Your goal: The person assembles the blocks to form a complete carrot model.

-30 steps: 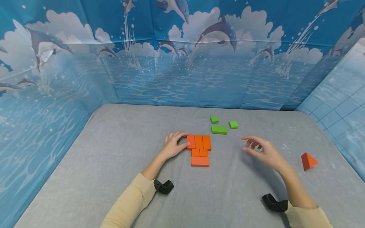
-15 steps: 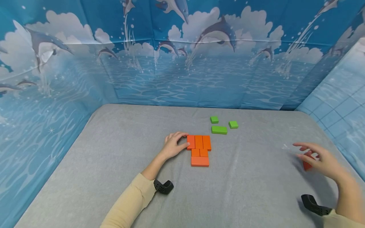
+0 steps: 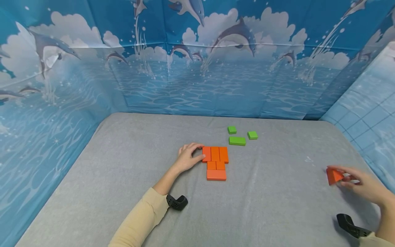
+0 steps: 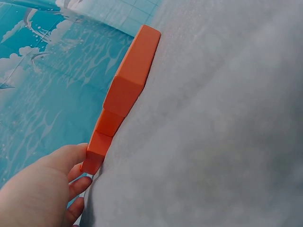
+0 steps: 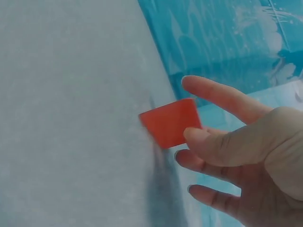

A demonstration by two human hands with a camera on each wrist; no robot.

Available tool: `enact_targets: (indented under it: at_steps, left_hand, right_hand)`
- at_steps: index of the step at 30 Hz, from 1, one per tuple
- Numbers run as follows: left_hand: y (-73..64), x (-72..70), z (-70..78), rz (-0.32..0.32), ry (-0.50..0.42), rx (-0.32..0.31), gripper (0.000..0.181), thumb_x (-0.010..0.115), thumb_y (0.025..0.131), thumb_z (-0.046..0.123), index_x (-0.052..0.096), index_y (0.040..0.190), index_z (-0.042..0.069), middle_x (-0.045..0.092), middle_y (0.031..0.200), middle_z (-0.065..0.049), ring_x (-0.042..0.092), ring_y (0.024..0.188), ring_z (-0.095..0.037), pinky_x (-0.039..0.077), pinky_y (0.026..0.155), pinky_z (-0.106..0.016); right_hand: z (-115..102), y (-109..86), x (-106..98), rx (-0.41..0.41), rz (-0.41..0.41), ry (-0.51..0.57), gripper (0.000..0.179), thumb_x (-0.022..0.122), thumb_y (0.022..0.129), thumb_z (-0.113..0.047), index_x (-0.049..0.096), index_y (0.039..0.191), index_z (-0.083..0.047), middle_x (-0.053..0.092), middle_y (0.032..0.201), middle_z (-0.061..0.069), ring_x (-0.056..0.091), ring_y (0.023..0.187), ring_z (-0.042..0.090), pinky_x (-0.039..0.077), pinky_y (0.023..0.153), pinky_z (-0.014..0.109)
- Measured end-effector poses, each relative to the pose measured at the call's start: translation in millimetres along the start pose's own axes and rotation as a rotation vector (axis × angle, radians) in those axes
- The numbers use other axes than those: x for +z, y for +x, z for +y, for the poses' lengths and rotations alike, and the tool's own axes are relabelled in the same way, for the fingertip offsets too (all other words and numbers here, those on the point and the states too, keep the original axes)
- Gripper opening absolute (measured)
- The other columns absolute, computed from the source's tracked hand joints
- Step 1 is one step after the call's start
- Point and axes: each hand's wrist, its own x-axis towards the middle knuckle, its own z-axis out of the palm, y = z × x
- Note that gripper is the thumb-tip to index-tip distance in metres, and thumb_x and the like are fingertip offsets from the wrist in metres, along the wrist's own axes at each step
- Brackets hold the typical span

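Observation:
My left hand (image 3: 186,157) pinches the leftmost orange block (image 3: 207,153) of a flat group of orange blocks (image 3: 216,175) lying edge to edge on the grey cloth. In the left wrist view, the fingers of this hand (image 4: 47,189) touch the near end of that row. Far to the right, my right hand (image 3: 365,183) surrounds an orange triangular block (image 3: 334,176). The right wrist view has the thumb overlapping the triangular block (image 5: 171,124), while the index finger stays fairly straight and apart from it. Whether the thumb presses on it is hard to tell.
Behind the orange group lie a long green block (image 3: 237,141) and two small green blocks, one at the back (image 3: 232,130) and one to the right (image 3: 252,135). A blue dolphin-print curtain (image 3: 197,79) hangs beyond the table edge. Grey cloth (image 3: 277,206) covers the table.
My right hand has swept from mid-table far to the right, down to the orange triangular block, whose place looks unchanged. My left hand has stayed at the orange group.

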Motion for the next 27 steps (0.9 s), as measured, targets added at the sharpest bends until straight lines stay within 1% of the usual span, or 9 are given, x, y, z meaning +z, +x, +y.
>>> enact_targets:
  at_steps: [1,2,4,5,8,12,16,22,27]
  left_hand:
    - [-0.1,0.0,0.2,0.000,-0.002,-0.001,0.039,0.061,0.087,0.032,0.058,0.122,0.015,0.055,0.123,-0.003,0.042,0.114,-0.026,0.019,0.098,-0.047]
    - [-0.3,0.0,0.4,0.000,-0.003,-0.002,0.039,0.062,0.086,0.032,0.058,0.122,0.015,0.055,0.122,-0.003,0.042,0.114,-0.026,0.019,0.098,-0.047]
    - [-0.4,0.0,0.7,0.002,-0.004,-0.002,0.039,0.062,0.086,0.031,0.058,0.122,0.015,0.055,0.122,-0.003,0.042,0.114,-0.026,0.019,0.098,-0.047]
    - [-0.5,0.1,0.6,0.002,-0.006,-0.001,0.039,0.062,0.086,0.032,0.058,0.122,0.014,0.055,0.122,-0.003,0.042,0.113,-0.026,0.019,0.098,-0.047]
    - [-0.4,0.3,0.6,0.003,-0.007,0.001,0.039,0.061,0.086,0.031,0.058,0.122,0.014,0.055,0.121,-0.003,0.043,0.113,-0.026,0.019,0.098,-0.047]
    - [-0.3,0.3,0.3,0.001,-0.008,0.002,0.040,0.061,0.087,0.031,0.057,0.122,0.014,0.055,0.122,-0.004,0.042,0.114,-0.026,0.019,0.099,-0.047]
    - [-0.6,-0.1,0.5,0.000,-0.010,0.003,0.040,0.061,0.087,0.031,0.057,0.122,0.014,0.055,0.123,-0.004,0.042,0.114,-0.026,0.019,0.099,-0.047]
    - [-0.8,-0.6,0.9,0.003,-0.012,0.003,0.040,0.061,0.087,0.031,0.057,0.122,0.014,0.055,0.123,-0.004,0.042,0.114,-0.026,0.020,0.098,-0.047]
    - [-0.7,-0.6,1.0,0.002,-0.012,0.003,0.040,0.061,0.087,0.032,0.057,0.122,0.014,0.055,0.121,-0.004,0.042,0.114,-0.027,0.019,0.099,-0.047]
  right_hand:
    - [-0.5,0.3,0.0,0.015,-0.014,0.005,0.049,0.058,0.073,0.012,0.042,0.119,0.016,0.047,0.107,0.039,0.052,0.079,0.007,0.044,0.064,0.052]
    - [-0.7,0.9,0.7,0.034,-0.021,0.002,0.048,0.059,0.075,0.010,0.042,0.119,0.016,0.047,0.106,0.039,0.055,0.081,0.019,0.044,0.064,0.052]
    - [-1.3,2.5,0.6,0.083,-0.044,0.008,0.047,0.060,0.078,0.005,0.041,0.120,0.017,0.046,0.105,0.040,0.053,0.082,0.040,0.045,0.062,0.048]
    - [-1.2,3.4,0.4,0.099,-0.056,0.018,0.048,0.061,0.079,0.004,0.040,0.120,0.017,0.045,0.105,0.041,0.051,0.084,0.046,0.045,0.061,0.046]
    - [-0.1,3.8,3.6,0.110,-0.046,0.026,0.046,0.063,0.080,-0.001,0.044,0.119,0.014,0.048,0.106,0.038,0.053,0.082,0.041,0.045,0.056,0.035]
    - [2.4,3.2,8.7,0.082,-0.010,0.032,0.043,0.067,0.083,-0.013,0.050,0.115,0.010,0.052,0.105,0.033,0.055,0.079,0.035,0.042,0.053,0.029]
    - [3.4,4.0,10.3,0.086,0.009,0.025,0.046,0.067,0.083,-0.022,0.052,0.114,0.009,0.055,0.099,0.031,0.055,0.076,0.030,0.042,0.051,0.028]
    - [0.8,5.2,10.7,0.103,0.025,0.018,0.050,0.069,0.082,-0.026,0.052,0.112,0.010,0.056,0.095,0.030,0.054,0.073,0.028,0.041,0.050,0.027]
    - [0.7,3.9,10.8,0.117,0.026,0.033,0.054,0.069,0.082,-0.028,0.050,0.115,0.010,0.056,0.094,0.028,0.054,0.073,0.027,0.041,0.049,0.027]
